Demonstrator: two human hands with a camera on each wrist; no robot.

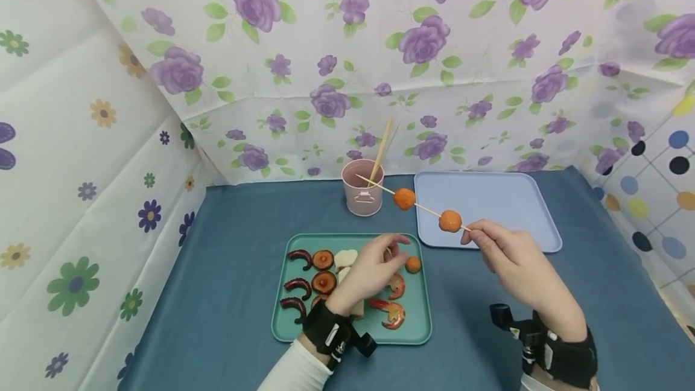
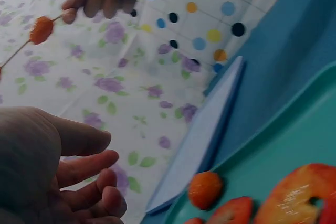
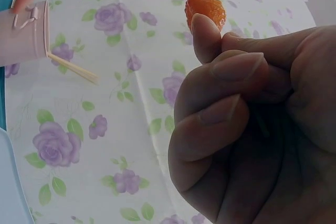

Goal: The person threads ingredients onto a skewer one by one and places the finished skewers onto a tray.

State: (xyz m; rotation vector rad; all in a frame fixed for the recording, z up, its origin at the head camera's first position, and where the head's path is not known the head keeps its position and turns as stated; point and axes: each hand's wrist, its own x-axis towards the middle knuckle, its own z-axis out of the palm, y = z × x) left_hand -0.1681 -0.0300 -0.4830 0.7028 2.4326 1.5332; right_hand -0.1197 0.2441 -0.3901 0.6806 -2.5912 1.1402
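Note:
My right hand (image 1: 505, 258) pinches the end of a wooden skewer (image 1: 426, 210) between thumb and forefinger. Two orange balls are threaded on it; one (image 1: 450, 221) sits close to the fingertips, the other (image 1: 404, 199) farther along, and the bare tip points up and left. My left hand (image 1: 374, 267) hovers over the green tray (image 1: 347, 336), its fingers loosely bent with nothing between them. Beside its fingertips a loose orange ball (image 1: 413, 265) lies on the tray. Shrimp (image 1: 392, 314), mushroom caps (image 1: 324, 282) and curved dark sausages (image 1: 297, 284) lie there too, partly hidden by the hand.
At the back stands a pink bucket (image 1: 362, 201) holding several wooden sticks (image 1: 382, 149). A pale blue tray (image 1: 483, 198) lies at the back right, beyond the right hand. Flowered cloth (image 1: 326, 65) hangs behind the blue tabletop (image 1: 233, 294).

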